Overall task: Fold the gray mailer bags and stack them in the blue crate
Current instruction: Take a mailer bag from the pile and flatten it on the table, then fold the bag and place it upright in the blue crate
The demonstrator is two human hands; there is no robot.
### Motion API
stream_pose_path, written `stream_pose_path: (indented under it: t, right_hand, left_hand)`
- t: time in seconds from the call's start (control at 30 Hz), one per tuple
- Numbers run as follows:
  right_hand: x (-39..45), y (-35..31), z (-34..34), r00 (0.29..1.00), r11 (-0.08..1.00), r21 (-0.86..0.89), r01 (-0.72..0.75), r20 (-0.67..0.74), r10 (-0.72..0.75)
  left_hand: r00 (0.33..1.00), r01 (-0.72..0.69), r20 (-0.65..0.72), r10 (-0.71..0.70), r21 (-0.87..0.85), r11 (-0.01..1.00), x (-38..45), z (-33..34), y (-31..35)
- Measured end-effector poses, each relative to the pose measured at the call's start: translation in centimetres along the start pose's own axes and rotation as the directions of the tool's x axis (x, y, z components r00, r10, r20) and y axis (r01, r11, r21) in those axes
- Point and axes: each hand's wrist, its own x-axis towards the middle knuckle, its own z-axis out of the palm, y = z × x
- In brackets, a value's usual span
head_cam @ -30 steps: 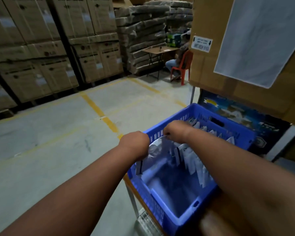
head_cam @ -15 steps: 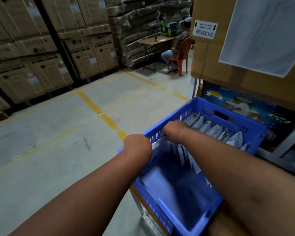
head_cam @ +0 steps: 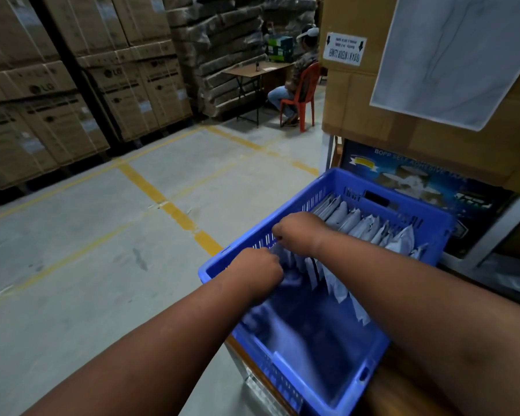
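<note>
Both hands (head_cam: pixel 260 273) (head_cam: pixel 297 234) — prob. pinching glossy mailer (head_cam: pixel 285 259) | slotted blue crate (head_cam: pixel 354 382)

The stacked cardboard cartons (head_cam: pixel 45 85) along the left wall carry the brand "LG". The dark blue box (head_cam: pixel 418 187) behind the crate reads "BOPP SELF ADHESIVE TAPE". A white label (head_cam: pixel 345 49) on the big brown carton (head_cam: pixel 357 94) sits upside down, its print too small to read.
</note>
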Motion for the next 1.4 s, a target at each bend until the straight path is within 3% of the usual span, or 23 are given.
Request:
stream_pose_path:
  t: [0.13,0.27,0.43,0.6,0.73,0.93,1.1,1.27,1.4]
  right_hand:
    - [-0.6,-1.2,0.7,0.976,0.989,0.143,0.032,0.210,-0.062]
    - [-1.1,-1.2,1.4,0.971,0.987,0.160,0.003,0.234,-0.041]
    - [-3.5,0.0,-0.9,0.990,0.972,0.233,0.005,0.139,-0.039]
    - [-10.3,3.5,-4.8,0.993,0.900,0.431,-0.061,-0.065,0.099]
    - [-18.3,6.7,-5.7,0.962,0.826,0.544,-0.147,-0.114,0.247]
    - [-32.8,10.1,-1.8,0.868,0.749,0.567,-0.342,-0.115,0.483]
    - [-44.4,10.5,4.5,0.734,0.606,0.502,-0.617,0.089,0.673]
    - [-52.8,9.1,11.6,0.579,0.472,0.377,-0.797,0.253,0.775]
    - [-56.6,9.5,16.3,0.452,0.364,0.281,-0.888,0.390,0.802]
  left_hand:
    - [0.995,-0.051,0.088,0.046,0.064,0.997,0.6,1.7,-0.1]
    - [0.987,0.001,0.164,-0.008,0.039,0.999,0.5,0.8,-0.6]
    - [0.992,-0.023,0.125,0.031,-0.062,0.998,-0.8,-2.4,-1.1]
    - [0.995,-0.076,-0.077,0.063,-0.184,0.980,-2.1,-7.8,-0.8]
    - [0.980,-0.142,-0.173,0.102,-0.234,0.962,-1.4,-13.4,2.9]
    - [0.899,-0.371,-0.308,0.313,-0.151,0.916,0.8,-20.5,13.8]
    - [0.886,-0.455,-0.186,0.424,-0.184,0.871,3.5,-21.2,24.6]
    - [0.875,-0.447,0.010,0.484,-0.367,0.816,5.4,-17.8,33.6]
    - [0.879,-0.445,-0.001,0.477,-0.367,0.817,7.2,-14.5,39.2]
